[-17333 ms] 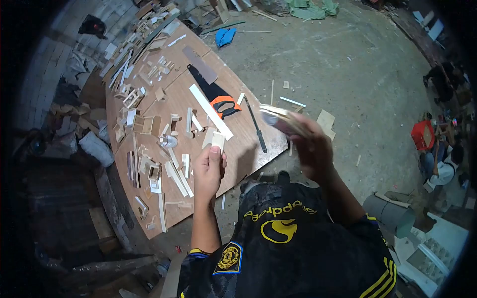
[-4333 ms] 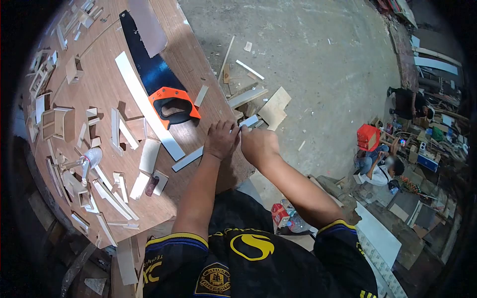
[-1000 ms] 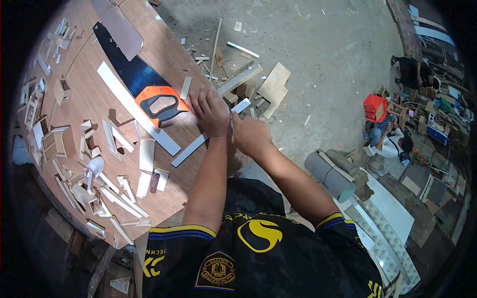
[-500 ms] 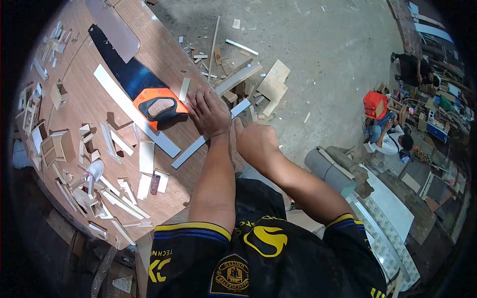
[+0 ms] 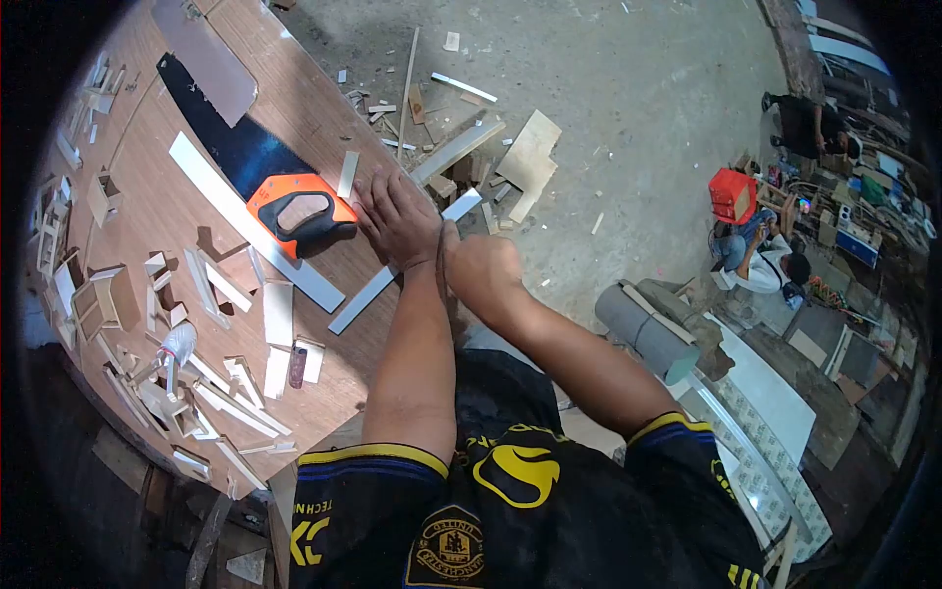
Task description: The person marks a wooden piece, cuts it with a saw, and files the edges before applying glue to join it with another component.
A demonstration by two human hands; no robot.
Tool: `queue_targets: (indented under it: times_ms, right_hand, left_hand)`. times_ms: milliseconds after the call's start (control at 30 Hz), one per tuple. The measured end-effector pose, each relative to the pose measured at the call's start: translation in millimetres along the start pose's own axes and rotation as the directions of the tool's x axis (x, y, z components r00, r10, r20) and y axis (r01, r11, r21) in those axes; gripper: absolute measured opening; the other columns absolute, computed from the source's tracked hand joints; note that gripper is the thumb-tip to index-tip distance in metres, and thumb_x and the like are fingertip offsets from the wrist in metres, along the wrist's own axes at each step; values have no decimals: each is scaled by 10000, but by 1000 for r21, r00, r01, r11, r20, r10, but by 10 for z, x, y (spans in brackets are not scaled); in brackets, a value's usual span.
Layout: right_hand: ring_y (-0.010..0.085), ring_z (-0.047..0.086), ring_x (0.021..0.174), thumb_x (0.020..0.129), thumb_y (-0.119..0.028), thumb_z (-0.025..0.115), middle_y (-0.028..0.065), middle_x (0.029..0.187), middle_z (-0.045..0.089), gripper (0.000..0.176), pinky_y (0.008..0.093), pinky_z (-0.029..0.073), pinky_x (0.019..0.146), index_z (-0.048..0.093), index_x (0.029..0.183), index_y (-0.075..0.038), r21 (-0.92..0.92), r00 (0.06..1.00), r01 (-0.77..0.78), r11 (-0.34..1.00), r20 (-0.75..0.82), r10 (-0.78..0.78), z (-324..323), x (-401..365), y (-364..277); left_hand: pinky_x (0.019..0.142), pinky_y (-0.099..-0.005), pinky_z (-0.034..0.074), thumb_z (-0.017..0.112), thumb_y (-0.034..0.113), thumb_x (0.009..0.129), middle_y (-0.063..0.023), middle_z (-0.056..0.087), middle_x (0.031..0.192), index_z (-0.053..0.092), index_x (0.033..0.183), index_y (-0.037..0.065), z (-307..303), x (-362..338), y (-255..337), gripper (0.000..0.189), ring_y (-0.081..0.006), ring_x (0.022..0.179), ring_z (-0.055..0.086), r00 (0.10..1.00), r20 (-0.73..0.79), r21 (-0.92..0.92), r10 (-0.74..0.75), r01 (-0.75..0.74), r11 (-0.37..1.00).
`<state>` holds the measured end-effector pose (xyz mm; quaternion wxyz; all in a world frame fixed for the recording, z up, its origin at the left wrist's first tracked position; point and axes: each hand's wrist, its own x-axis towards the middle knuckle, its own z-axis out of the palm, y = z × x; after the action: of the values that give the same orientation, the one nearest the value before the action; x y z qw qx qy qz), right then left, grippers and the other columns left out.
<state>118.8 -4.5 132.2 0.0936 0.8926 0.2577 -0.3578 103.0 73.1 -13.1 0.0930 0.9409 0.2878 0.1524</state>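
Note:
A narrow white-faced wood strip (image 5: 363, 300) lies across the table edge, its far end jutting out over the floor. My left hand (image 5: 397, 224) lies flat on the strip, fingers spread and pointing away from me. Close beside its wrist, my right hand (image 5: 479, 277) is closed in a fist just past the edge; what it grips is hidden from view. A handsaw (image 5: 302, 211) with an orange and black handle rests left of my left hand, across a longer white strip (image 5: 235, 214). A short wood piece (image 5: 348, 174) lies by my left fingertips.
Many small wood pieces and frames (image 5: 108, 299) cover the left of the table (image 5: 324, 108). Offcuts (image 5: 530, 162) litter the concrete floor. A grey roll (image 5: 643, 329) lies at right. Two people (image 5: 765, 265) are at the far right, near a red box (image 5: 732, 194).
The whole view has shifted slightly. My right hand has moved a little forward and toward my left hand, still in a fist. My left hand stays flat on the strip.

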Motion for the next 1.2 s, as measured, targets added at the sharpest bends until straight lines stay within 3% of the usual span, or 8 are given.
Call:
queue_targets:
  times_ms: [267, 333, 467, 667, 833, 933, 1067, 1200]
  right_hand:
    - [293, 705, 662, 941, -156, 472, 105, 759, 700, 456, 406, 535, 531, 532, 1382, -56, 60, 999, 40, 997, 19, -41, 15, 55, 112]
    - [294, 704, 662, 929, -160, 488, 106, 761, 691, 438, 398, 540, 536, 556, 1344, -37, 81, 993, 10, 997, -122, 0, 72, 37, 90]
    - [289, 706, 665, 920, -148, 499, 106, 755, 685, 415, 385, 541, 531, 567, 1307, -12, 46, 986, 22, 999, -167, -14, 69, 25, 67]
    - [228, 716, 655, 940, -149, 496, 81, 786, 720, 359, 350, 535, 496, 618, 1254, -25, 22, 995, -3, 1000, -103, 5, 61, 46, 3]
    - [219, 734, 697, 954, -166, 516, 78, 817, 745, 351, 337, 531, 503, 611, 1244, 7, -3, 993, 70, 998, 94, -70, -318, -138, 4]
    - [220, 735, 692, 961, -165, 511, 69, 785, 742, 319, 339, 531, 507, 630, 1192, 22, -117, 987, 156, 981, 51, -151, -450, -335, 56]
    - [238, 733, 681, 974, -164, 484, 86, 768, 736, 306, 346, 539, 521, 634, 1165, 22, -51, 982, 167, 985, 96, -161, -420, -277, 13]
    - [261, 704, 617, 947, -140, 477, 97, 718, 706, 353, 379, 526, 499, 596, 1256, -16, 35, 998, 44, 998, 42, -45, -340, -286, 84]
  left_hand:
    - [1162, -510, 234, 566, 250, 894, -47, 504, 1420, 583, 1260, 144, 38, 3, -27, 380, -342, 1414, 375, 1000, 10, 4, 7, -7, 1000]
    - [1168, -515, 225, 534, 238, 898, -60, 503, 1420, 574, 1270, 139, 31, -2, -31, 388, -341, 1414, 373, 1000, 26, 15, 10, -10, 1000]
    - [1176, -528, 212, 542, 208, 877, -69, 498, 1420, 563, 1277, 130, 12, 0, -26, 408, -346, 1413, 372, 999, 44, -15, 14, -14, 1000]
    - [1183, -530, 208, 566, 188, 877, -63, 497, 1406, 555, 1274, 126, -25, 13, 15, 402, -348, 1405, 377, 1000, 21, -34, -1, 2, 999]
    - [1158, -505, 247, 605, 207, 900, -55, 521, 1373, 576, 1243, 129, -4, 27, 5, 353, -335, 1388, 406, 1000, -4, -13, 4, -4, 1000]
    - [1142, -501, 264, 630, 207, 892, -55, 533, 1359, 592, 1220, 127, -17, 35, 15, 340, -338, 1377, 422, 1000, -6, 9, 2, -2, 1000]
    - [1141, -505, 258, 632, 203, 893, -55, 538, 1356, 595, 1217, 125, -4, 21, 6, 335, -340, 1372, 428, 1000, -30, -10, -1, 0, 1000]
    - [1146, -508, 241, 623, 208, 903, -61, 538, 1362, 599, 1212, 117, -7, 25, 20, 322, -347, 1387, 415, 1000, -5, 1, 12, -12, 1000]
